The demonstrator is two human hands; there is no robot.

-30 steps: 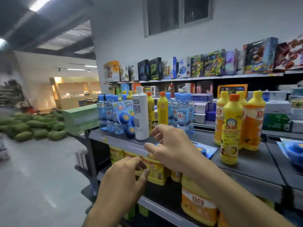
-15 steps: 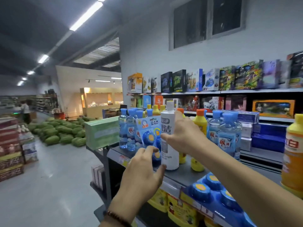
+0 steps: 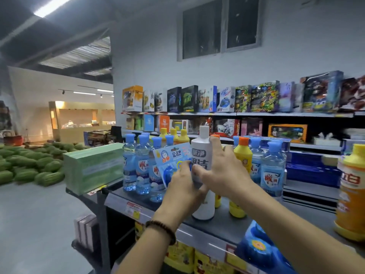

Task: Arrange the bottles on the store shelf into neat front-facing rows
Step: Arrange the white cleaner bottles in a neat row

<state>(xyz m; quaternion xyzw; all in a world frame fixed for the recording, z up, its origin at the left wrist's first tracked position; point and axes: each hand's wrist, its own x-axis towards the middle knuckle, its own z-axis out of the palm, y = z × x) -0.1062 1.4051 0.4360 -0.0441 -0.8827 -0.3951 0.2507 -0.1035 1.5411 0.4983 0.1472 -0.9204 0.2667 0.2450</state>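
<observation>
A tall white bottle (image 3: 201, 155) with dark lettering stands upright on the grey shelf (image 3: 225, 226). My right hand (image 3: 223, 171) wraps around its right side and front. At its lower left, my left hand (image 3: 182, 188) grips the bottle while its fingers touch a blue blister pack (image 3: 171, 161) leaning against the clear blue-capped bottles (image 3: 138, 169). Yellow bottles with orange caps (image 3: 242, 155) stand just behind my right hand, with more blue-capped bottles (image 3: 273, 171) to the right.
A large yellow bottle (image 3: 351, 192) stands at the right edge. A blue pack (image 3: 258, 246) lies at the shelf front. A green box (image 3: 94, 167) sits left of the shelf. Toy boxes (image 3: 237, 99) fill the back shelves. Watermelons (image 3: 25, 167) lie on the floor.
The view has closed in on the left shelf end. My right hand slid down from the white bottle's neck to its body, and my left hand rose from the blister pack onto the bottle.
</observation>
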